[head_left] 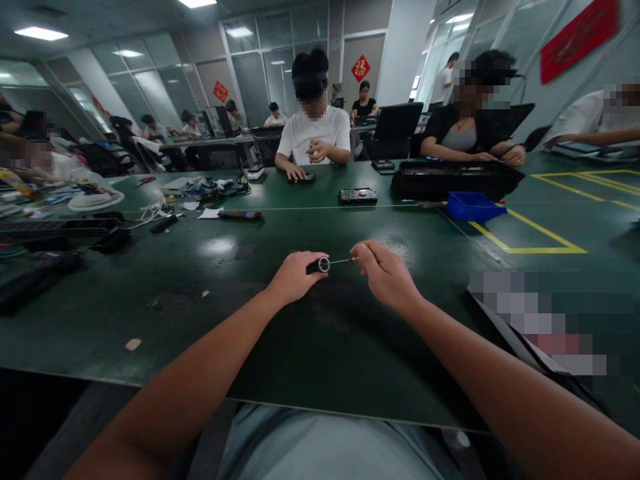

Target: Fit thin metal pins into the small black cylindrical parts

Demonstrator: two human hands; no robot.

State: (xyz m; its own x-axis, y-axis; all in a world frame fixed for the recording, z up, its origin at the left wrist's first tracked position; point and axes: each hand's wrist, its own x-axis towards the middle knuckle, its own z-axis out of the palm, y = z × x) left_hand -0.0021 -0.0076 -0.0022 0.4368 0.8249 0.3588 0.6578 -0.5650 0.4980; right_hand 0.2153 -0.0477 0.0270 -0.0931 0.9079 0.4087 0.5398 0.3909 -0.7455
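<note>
Left hand (296,277): mine; thumb and fingers pinching a short black cylinder (313,267), silver-rimmed end turned to my right.
Right hand (387,272): mine; fingertips pinching a thin-shafted tool (341,261), a bit of red showing at its handle.
Cylinder: over the middle of the table (320,347), well in from the near edge; resting or lifted, cannot tell.
Tool tip: points left at the rimmed end; touching, inside or just short, too small to tell.
Step in hand: tool work at the cylinder's end, as I judge it.
Next move calls for: firm left pinch, I'd say, and the shaft lined up with the rimmed end.
Toward far edge: flat device with bare circuitry (358,195); blue tray (473,207) farther right.
Left of centre: stick-shaped tool (240,215) beside white paper (210,213).
Near edge, left: small pale scrap (133,344).
Far edge: co-worker in white shirt (327,133).
</note>
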